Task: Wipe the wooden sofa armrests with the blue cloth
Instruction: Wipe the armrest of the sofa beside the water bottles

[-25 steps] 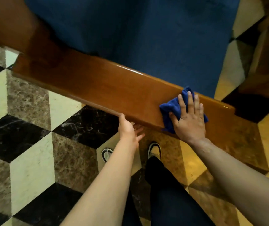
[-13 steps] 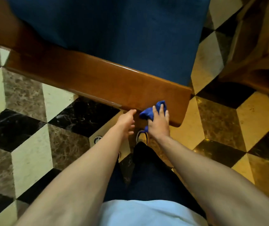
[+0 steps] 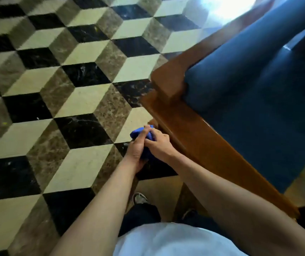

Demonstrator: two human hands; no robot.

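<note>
The glossy wooden sofa armrest (image 3: pixel 209 146) runs diagonally from the upper middle down to the right edge. The blue cloth (image 3: pixel 138 133) is bunched up between both hands, just left of the armrest and off the wood. My left hand (image 3: pixel 137 146) wraps it from the left with the fingers over the top. My right hand (image 3: pixel 159 145) holds it from the right, knuckles close to the armrest's outer edge. Most of the cloth is hidden by the hands.
The sofa's blue seat cushion (image 3: pixel 270 115) and blue back cushion (image 3: pixel 240 58) lie right of the armrest. A tiled floor (image 3: pixel 55 89) of black, cream and brown diamonds spreads to the left. My shoes (image 3: pixel 139 198) and dark trousers show below. Bright glare sits at the top right.
The cloth has come off the armrest's end and is now held in both hands beside it. My left hand joined the cloth. The view swung left, so the armrest lies to the right.
</note>
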